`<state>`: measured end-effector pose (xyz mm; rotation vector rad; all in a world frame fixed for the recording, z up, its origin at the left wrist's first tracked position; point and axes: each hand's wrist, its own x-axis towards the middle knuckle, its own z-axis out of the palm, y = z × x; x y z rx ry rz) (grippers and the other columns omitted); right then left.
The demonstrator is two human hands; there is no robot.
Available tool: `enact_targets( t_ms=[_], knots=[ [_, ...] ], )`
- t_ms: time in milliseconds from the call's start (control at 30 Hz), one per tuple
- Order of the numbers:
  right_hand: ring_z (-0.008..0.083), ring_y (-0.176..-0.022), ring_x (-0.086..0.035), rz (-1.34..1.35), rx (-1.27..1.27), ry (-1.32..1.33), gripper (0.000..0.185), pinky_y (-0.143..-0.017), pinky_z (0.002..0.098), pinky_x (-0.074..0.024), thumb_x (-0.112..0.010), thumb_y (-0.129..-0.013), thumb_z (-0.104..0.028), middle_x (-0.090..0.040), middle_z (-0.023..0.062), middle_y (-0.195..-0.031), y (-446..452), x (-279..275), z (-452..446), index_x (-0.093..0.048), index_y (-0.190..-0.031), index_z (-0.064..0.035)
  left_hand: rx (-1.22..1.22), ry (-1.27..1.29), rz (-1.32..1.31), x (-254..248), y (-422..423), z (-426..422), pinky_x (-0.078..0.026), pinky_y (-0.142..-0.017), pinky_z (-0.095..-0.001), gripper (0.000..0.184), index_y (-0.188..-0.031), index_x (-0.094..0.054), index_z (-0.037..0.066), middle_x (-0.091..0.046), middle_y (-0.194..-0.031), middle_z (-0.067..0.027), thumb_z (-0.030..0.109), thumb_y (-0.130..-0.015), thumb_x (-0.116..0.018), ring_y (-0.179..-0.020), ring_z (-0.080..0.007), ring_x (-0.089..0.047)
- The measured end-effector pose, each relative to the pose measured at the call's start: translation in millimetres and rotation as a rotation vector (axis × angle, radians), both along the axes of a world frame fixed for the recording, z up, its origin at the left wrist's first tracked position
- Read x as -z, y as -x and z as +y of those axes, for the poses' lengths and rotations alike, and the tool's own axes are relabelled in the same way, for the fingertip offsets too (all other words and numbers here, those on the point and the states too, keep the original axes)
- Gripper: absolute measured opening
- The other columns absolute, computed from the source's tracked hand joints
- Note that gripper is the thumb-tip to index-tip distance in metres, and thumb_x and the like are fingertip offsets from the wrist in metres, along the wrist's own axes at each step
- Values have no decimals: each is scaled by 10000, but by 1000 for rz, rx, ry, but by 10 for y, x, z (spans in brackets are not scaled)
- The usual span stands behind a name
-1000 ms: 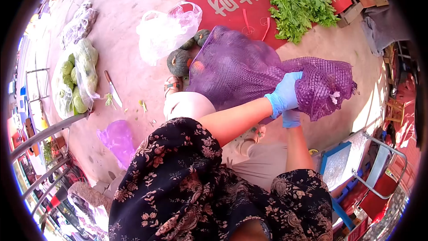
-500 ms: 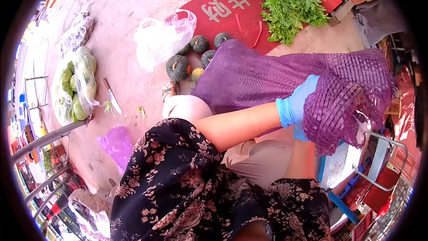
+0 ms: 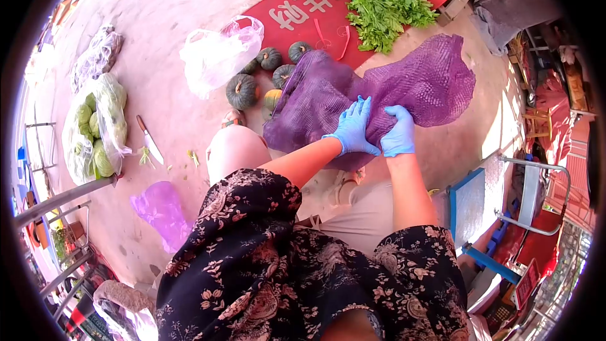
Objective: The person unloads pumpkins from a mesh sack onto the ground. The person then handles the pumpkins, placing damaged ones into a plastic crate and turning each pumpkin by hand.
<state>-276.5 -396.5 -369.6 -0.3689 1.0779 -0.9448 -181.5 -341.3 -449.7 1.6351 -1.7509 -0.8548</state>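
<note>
A long purple mesh bag (image 3: pixel 416 91) lies in front of my knees, bunched in the middle. My left hand (image 3: pixel 352 129), in a blue glove, rests flat on its near part with fingers stretched out and thumb apart. Beside it, my gloved right hand (image 3: pixel 399 132) curls round a gathered fold of the mesh; its fingertips are partly hidden. What the bag holds, if anything, I cannot make out. Several dark green pumpkins (image 3: pixel 242 92) sit against the bag's left end.
Bundled celery (image 3: pixel 385 16) lies on a red sheet (image 3: pixel 278 9) at the back. A white plastic bag (image 3: pixel 218 57) is left of the pumpkins. Farther left are bagged cabbages (image 3: pixel 101 126) and a knife (image 3: pixel 150 140). A blue-edged metal frame (image 3: pixel 467 199) stands at my right.
Both hands have come from the far right to the middle. The mesh bag's right end, earlier pulled up over my hands, now lies out on the ground. My left hand has spread its fingers.
</note>
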Motion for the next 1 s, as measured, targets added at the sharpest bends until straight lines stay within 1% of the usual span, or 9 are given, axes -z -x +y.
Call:
enact_targets(
  t_ms=[67, 100, 233, 367, 433, 500, 600, 700, 1000],
  knots=[
    [234, -804, -586, -18, -12, 34, 170, -795, 359, -473, -547, -693, -68, -592, 94, -836, 45, 13, -19, -589, -833, 17, 26, 14, 167, 207, 137, -167, -277, -1018, -439, 1085, -1306, -296, -28, -289, -1342, -294, 476, -478, -784, -1269, -439, -232],
    [231, -807, -588, -26, -20, 49, 167, -792, 359, -475, -548, -702, -70, -593, 94, -836, 61, 28, -24, -592, -838, 16, -6, -47, 156, 145, 134, -192, -365, -955, -401, 839, -1195, -460, -14, -469, -1218, -273, 438, -549, -745, -1200, -405, -385],
    [184, -818, -590, 134, -127, 208, 200, -761, 308, -482, -595, -740, -74, -605, 66, -899, 34, 175, -161, -593, -924, 4, -313, -458, 440, 19, 147, -269, -451, -819, -386, 550, -1026, -598, 16, -619, -990, -208, 409, -652, -692, -989, -351, -572],
    [177, -935, -570, 577, -829, 442, 499, -805, 297, -459, -682, -749, -246, -594, 83, -1061, 217, 42, -243, -530, -1153, 6, -534, -504, 786, 467, 156, -384, -475, -745, -364, 377, -958, -641, 25, -647, -924, -184, 347, -764, -615, -882, -328, -625],
    [235, -1073, -504, 920, -1207, 364, 661, -910, 347, -400, -729, -683, -333, -532, 133, -1178, 136, -38, -70, -486, -1207, -12, -606, -510, 694, -32, -49, -344, -473, -761, -384, 303, -935, -647, 32, -629, -921, -212, 282, -774, -586, -904, -370, -599],
    [287, -1236, -373, 1559, -1404, 392, 844, -1014, 383, -310, -705, -651, -466, -387, 160, -1345, 326, 722, 73, -373, -1313, -63, -589, -427, 608, 11, -97, -322, -469, -771, -398, 272, -923, -647, 34, -616, -918, -227, 243, -767, -570, -919, -389, -581],
    [291, -1264, -336, 1645, -1587, 687, 813, -1042, 381, -267, -607, -722, -477, -324, 138, -1393, 184, 1388, 154, -291, -1360, -84, -494, -427, 500, -170, -152, -232, -462, -797, -413, 250, -914, -646, 35, -607, -925, -240, 179, -729, -561, -932, -396, -569],
    [262, -1263, -339, 1610, -1607, 723, 558, -1047, 365, -260, -434, -862, -347, -346, 147, -1377, -20, 1437, 117, -321, -1335, -74, -532, -420, 519, -261, -235, -121, -461, -811, -415, 251, -903, -641, 37, -604, -931, -248, 142, -681, -585, -919, -397, -574],
    [213, -1206, -412, 825, -747, 760, 469, -1020, 343, -313, -450, -882, -193, -412, 105, -1329, -196, 2005, -109, -334, -1307, -34, -664, -164, 549, -611, -664, -159, -478, -742, -418, 223, -829, -633, -5, -612, -832, -248, 139, -659, -621, -854, -399, -589]
  ],
)
